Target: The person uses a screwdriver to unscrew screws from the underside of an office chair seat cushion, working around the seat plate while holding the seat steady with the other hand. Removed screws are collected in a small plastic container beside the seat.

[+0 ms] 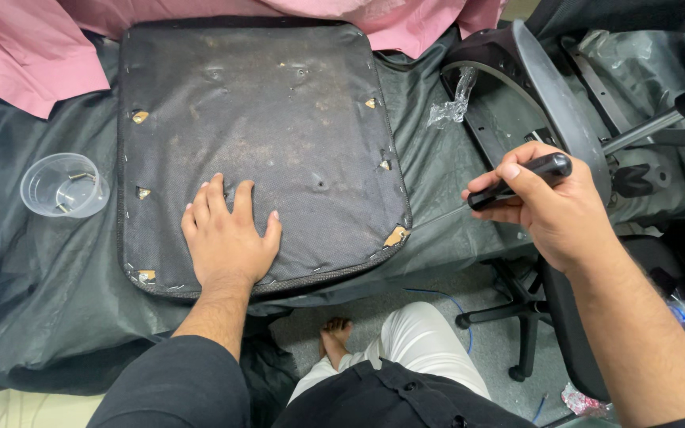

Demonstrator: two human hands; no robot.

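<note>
On the dark-draped table, a black fabric-covered seat cushion pan (259, 150) lies upside down, its stapled underside facing up, with small tan tears showing at several edges. The left hand (227, 242) rests flat on the near edge of this panel, fingers spread and palm down, pressing rather than grasping anything. The right hand (552, 210) is off the panel to its right, closed around the black handle of a thin-shafted tool (517, 181), probably a screwdriver. The handle runs from the grip up and to the right; the slender shaft runs the opposite way, down and to the left, its tip meeting the panel's near right corner by a tan tear (396, 235). That corner therefore lies to the left of the right hand, well apart from the left hand. A clear plastic cup (63, 185) holding small metal fasteners stands left of the panel. A black chair frame (533, 87) lies behind the right hand.
</note>
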